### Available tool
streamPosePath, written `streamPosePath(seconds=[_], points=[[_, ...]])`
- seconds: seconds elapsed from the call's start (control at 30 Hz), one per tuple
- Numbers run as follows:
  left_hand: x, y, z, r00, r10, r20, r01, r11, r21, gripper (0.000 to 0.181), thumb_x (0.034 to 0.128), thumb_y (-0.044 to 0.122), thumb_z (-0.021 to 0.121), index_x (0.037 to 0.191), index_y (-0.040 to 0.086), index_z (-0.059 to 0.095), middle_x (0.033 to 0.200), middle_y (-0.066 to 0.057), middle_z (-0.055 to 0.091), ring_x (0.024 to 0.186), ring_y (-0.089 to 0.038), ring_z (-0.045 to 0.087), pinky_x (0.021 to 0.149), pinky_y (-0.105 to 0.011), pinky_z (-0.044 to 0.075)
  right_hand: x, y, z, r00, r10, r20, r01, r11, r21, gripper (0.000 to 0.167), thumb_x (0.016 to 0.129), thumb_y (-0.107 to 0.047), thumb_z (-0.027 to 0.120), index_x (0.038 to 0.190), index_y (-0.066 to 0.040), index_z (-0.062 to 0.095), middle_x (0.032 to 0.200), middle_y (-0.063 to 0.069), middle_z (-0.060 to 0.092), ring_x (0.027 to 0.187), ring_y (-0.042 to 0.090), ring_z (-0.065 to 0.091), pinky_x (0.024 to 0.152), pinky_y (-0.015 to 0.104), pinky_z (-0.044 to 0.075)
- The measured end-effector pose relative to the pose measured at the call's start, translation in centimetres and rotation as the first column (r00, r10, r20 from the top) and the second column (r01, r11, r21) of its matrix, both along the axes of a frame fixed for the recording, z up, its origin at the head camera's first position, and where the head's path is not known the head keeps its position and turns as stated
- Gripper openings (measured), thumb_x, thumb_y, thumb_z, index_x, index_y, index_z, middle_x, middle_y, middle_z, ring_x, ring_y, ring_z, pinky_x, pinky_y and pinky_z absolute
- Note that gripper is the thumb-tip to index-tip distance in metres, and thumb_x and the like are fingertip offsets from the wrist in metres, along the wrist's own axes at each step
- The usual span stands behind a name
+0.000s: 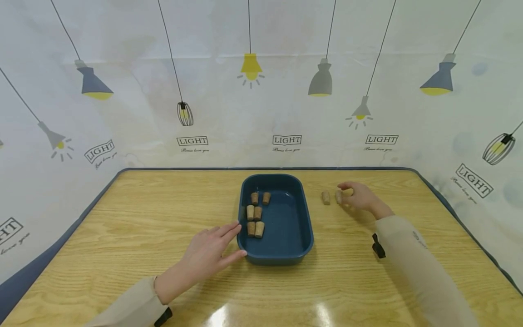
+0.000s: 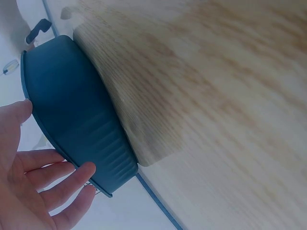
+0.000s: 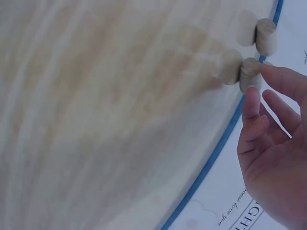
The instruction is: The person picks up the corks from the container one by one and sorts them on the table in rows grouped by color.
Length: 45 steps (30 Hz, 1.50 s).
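Several tapered cork stoppers, among them one light cork (image 1: 259, 230), stand in pairs along the left side of a dark blue rectangular tray (image 1: 275, 261). My left hand (image 1: 208, 250) rests its extended fingertips and thumb on the tray's left rim; the tray's outer wall (image 2: 72, 100) fills much of the left wrist view. To the right of the tray, my right hand (image 1: 359, 197) has its thumb and fingers around an upright cork stopper (image 1: 338, 196), pinching it at table level. Just left of that one stands another cork stopper (image 1: 325, 198), apart from the hand.
All of this is on a light wood-grain table (image 1: 163, 204) with a blue back edge. Behind it and at both sides rises a white backdrop (image 1: 229, 104) printed with lamps and lettering.
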State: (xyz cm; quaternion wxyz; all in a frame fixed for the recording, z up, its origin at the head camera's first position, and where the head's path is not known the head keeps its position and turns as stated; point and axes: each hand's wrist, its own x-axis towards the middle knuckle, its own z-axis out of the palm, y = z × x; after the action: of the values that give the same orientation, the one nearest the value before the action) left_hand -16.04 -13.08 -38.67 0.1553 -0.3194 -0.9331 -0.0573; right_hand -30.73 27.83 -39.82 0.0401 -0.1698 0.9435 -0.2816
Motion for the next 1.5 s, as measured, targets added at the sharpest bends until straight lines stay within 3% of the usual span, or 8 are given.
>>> streamPosePath(seconds=[0.13, 0.27, 0.47, 0.87, 1.5], points=[[0.0, 0.0, 0.0, 1.0, -0.001, -0.003, 0.001, 1.0, 0.001, 0.061, 0.083, 0.054, 0.049, 0.122, 0.008, 0.055, 0.123, -0.006, 0.051, 0.079, -0.021, 0.06, 0.066, -0.037, 0.048, 0.1, 0.0, 1.0, 0.999, 0.016, -0.031, -0.015, 1.0, 0.004, 0.046, 0.085, -0.011, 0.057, 0.122, 0.012, 0.042, 0.118, 0.031, 0.044, 0.098, 0.043, 0.046, 0.079, 0.051, 0.037], [0.0, 0.0, 0.0, 1.0, -0.005, -0.006, 0.005, 1.0, 0.001, 0.06, 0.0833, 0.054, 0.048, 0.122, 0.008, 0.055, 0.122, -0.007, 0.052, 0.078, -0.021, 0.06, 0.065, -0.036, 0.048, 0.0, -0.1, 2.0, 0.997, 0.037, -0.072, -0.035, 0.999, 0.016, 0.045, 0.085, -0.009, 0.056, 0.123, 0.011, 0.043, 0.117, 0.03, 0.045, 0.093, 0.04, 0.05, 0.075, 0.048, 0.04], [0.0, 0.0, 0.0, 1.0, 0.0, -0.001, 0.0, 1.0, -0.007, 0.062, 0.0842, 0.055, 0.045, 0.122, 0.008, 0.055, 0.122, -0.007, 0.052, 0.081, -0.022, 0.06, 0.069, -0.037, 0.047, -0.1, -1.2, 3.9, 0.996, 0.045, -0.071, -0.047, 0.999, -0.018, 0.044, 0.086, -0.012, 0.056, 0.124, 0.006, 0.044, 0.12, 0.026, 0.045, 0.086, 0.033, 0.052, 0.071, 0.044, 0.042], [-0.1, 0.0, 0.0, 1.0, -0.007, 0.005, 0.007, 1.0, 0.001, 0.061, 0.0842, 0.055, 0.046, 0.122, 0.007, 0.055, 0.123, -0.007, 0.051, 0.084, -0.023, 0.06, 0.071, -0.037, 0.047, 0.2, -6.2, 6.7, 0.989, 0.132, -0.067, -0.138, 0.987, -0.085, 0.046, 0.085, -0.013, 0.059, 0.127, 0.001, 0.044, 0.124, 0.02, 0.045, 0.073, 0.023, 0.055, 0.069, 0.039, 0.043], [-0.1, -0.1, -0.1, 1.0, -0.012, 0.009, 0.011, 1.0, 0.012, 0.061, 0.0836, 0.054, 0.047, 0.122, 0.007, 0.055, 0.123, -0.007, 0.051, 0.086, -0.024, 0.06, 0.071, -0.038, 0.047, 0.7, -14.4, 8.7, 0.981, 0.184, -0.066, -0.192, 0.969, -0.154, 0.046, 0.083, -0.019, 0.062, 0.126, -0.008, 0.048, 0.12, 0.012, 0.05, 0.079, 0.021, 0.057, 0.069, 0.035, 0.045]])
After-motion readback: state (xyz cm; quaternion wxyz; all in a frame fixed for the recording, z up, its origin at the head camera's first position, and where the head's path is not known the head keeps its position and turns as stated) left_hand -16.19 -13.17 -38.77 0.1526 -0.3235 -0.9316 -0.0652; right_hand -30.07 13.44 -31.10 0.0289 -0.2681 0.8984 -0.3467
